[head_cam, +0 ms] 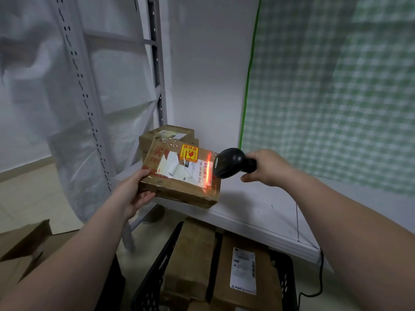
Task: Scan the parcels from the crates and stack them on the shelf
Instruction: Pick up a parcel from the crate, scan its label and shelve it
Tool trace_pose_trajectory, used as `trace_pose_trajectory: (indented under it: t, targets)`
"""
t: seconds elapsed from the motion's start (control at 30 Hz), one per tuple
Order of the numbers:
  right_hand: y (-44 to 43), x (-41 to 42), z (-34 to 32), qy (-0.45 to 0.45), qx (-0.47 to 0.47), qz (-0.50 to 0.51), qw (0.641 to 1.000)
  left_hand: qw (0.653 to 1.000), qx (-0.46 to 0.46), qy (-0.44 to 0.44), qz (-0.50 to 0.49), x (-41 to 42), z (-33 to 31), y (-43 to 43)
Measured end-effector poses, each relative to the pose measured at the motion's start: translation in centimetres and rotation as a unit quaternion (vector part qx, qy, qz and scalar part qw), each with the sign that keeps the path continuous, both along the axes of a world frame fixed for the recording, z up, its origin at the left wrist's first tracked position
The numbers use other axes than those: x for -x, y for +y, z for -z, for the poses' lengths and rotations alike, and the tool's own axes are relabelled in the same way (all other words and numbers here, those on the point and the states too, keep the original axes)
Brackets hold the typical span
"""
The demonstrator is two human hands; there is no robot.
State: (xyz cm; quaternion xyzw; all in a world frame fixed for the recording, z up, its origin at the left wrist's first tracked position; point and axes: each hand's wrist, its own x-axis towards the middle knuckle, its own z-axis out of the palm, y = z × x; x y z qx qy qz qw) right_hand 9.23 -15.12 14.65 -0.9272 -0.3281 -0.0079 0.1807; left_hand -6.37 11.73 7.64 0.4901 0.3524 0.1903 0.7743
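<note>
Both hands are busy. My left hand (134, 189) grips a brown parcel (177, 187) by its near left corner, with the thumb on top and the fingers curled under it. The parcel is held up flat over the front left part of the white shelf (258, 207). I cannot tell if it touches the shelf.

My right hand (267, 168) is closed round the handle of a black scanner (231, 162). The scanner's head is just beside the right end of the parcel and points at it. A red light line (208, 169) falls across the barcode on the white label (179, 169). A yellow and orange sticker (189, 151) sits on top of the parcel, near the far edge.

Behind the held parcel, more brown parcels (168, 134) are stacked on the shelf, near the grey shelf post (160, 97).

Below the front of the shelf stands a black crate (152, 277). Two brown parcels lie in it side by side. The left one (193, 254) is plain on top. The right one (265, 279) has a white label facing up.

A black cable (321, 272) hangs down by the crate's right side. An open cardboard box (22, 243) is at the bottom left. A green and white checked cloth (336, 86) hangs on the right. Clear plastic sheet (67, 153) covers the shelf frame on the left.
</note>
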Motion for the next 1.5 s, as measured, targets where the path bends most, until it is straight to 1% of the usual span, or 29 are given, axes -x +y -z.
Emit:
trace_pose_trajectory:
  t: [0.17,0.37,0.53,0.7,0.83,0.97,1.07,1.2,1.3,1.5]
  targets:
    - [3.1,-4.0,0.9,0.001,-0.001,0.005,1.0,1.0,0.013,-0.013,-0.002,-4.0,0.4,3.5]
    - [6.6,-8.4,1.6,0.02,-0.027,0.006,0.999,1.0,-0.003,-0.014,0.003,-8.8,0.5,7.2]
    - [7.9,-9.3,1.6,0.025,-0.042,0.003,0.999,1.0,0.005,-0.013,0.008,-10.3,0.6,8.6]
    - [7.7,-9.3,1.0,0.022,-0.038,0.011,0.999,1.0,0.006,0.002,0.001,-10.4,0.1,9.0]
    - [7.6,-8.6,0.2,0.037,-0.084,0.022,0.996,0.999,0.027,-0.01,-0.018,-10.0,-0.8,8.8]
    - [7.9,-7.7,-0.1,0.07,-0.154,0.032,0.985,0.993,0.081,-0.062,-0.055,-9.8,-1.9,8.3]
    - [8.5,-7.3,0.3,0.105,-0.181,0.048,0.977,0.985,0.117,-0.094,-0.089,-10.4,-3.2,7.9]
    - [9.7,-7.2,1.1,0.153,-0.184,0.061,0.969,0.987,0.112,-0.065,-0.091,-12.1,-4.3,8.3]
    - [10.7,-7.8,1.9,0.168,-0.191,0.062,0.965,0.988,0.108,-0.038,-0.1,-13.7,-4.5,8.7]
    - [12.7,-9.8,3.6,0.192,-0.23,0.088,0.95,0.989,0.097,-0.049,-0.105,-17.5,-5.0,9.8]
